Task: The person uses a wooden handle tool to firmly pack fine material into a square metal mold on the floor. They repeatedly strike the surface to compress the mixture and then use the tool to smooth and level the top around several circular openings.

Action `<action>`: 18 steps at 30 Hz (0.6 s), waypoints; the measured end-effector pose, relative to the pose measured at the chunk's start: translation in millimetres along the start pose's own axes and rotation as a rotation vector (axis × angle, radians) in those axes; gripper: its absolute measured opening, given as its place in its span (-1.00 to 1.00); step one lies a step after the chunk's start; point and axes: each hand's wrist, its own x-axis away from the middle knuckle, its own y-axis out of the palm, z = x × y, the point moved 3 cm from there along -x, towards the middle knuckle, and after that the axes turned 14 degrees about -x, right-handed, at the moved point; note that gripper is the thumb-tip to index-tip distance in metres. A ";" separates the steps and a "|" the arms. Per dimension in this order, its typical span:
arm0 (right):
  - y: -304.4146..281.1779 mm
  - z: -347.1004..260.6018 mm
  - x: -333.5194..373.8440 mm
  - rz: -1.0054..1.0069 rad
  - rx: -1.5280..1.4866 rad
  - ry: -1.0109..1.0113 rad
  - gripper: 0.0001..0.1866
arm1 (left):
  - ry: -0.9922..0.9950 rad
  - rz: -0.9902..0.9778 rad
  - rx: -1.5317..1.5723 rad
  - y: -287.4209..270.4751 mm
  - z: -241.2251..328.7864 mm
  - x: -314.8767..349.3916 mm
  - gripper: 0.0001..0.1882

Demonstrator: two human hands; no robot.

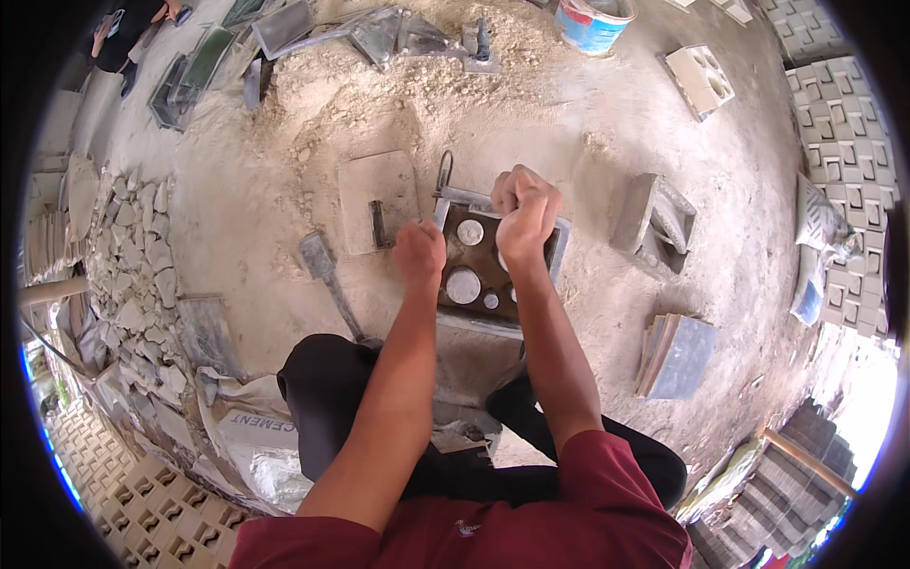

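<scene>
Two bare hands were up at a grey rectangular mould (479,324) on the dusty floor, right in front of the person's knees. The left hand (420,251) sat at the mould's left edge, fingers curled into a fist. The right hand (527,209) was over the upper right part, also balled up tight with the knuckles up top. Couldn't tell if either fist had hold of anything, or whether the right one was touching the mould, sorry.

Inside the mould was a brown bed with pale round discs showing: a big one (464,284) near the lower left, another (470,232) above it, and a little one (491,301) beside the big one. The right arm hid some of the rest. A metal loop (445,169) stuck out past the mould's upper left corner.

Off to the left lay a flat slab (365,204) with a dark bar (378,225) on it, plus a flat-bladed tool (322,261) near the left knee. Over on the right were a hollow box-shaped piece (630,216) and a stack of thin boards (684,357). Further up: a sandy heap (370,109) and a blue-and-white bucket (590,30).
</scene>
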 end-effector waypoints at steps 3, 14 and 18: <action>6.0 29.0 1.5 -0.080 0.086 0.114 -0.61 | 0.016 0.027 -0.007 -5.4 5.4 3.2 -0.55; -2.5 10.6 -6.4 -0.163 0.003 0.193 -0.61 | 0.024 0.073 0.028 -0.3 -3.6 1.9 -0.56; -27.1 -7.2 16.2 0.052 -0.031 0.068 -0.65 | 0.042 0.110 0.043 4.2 0.8 0.4 -0.56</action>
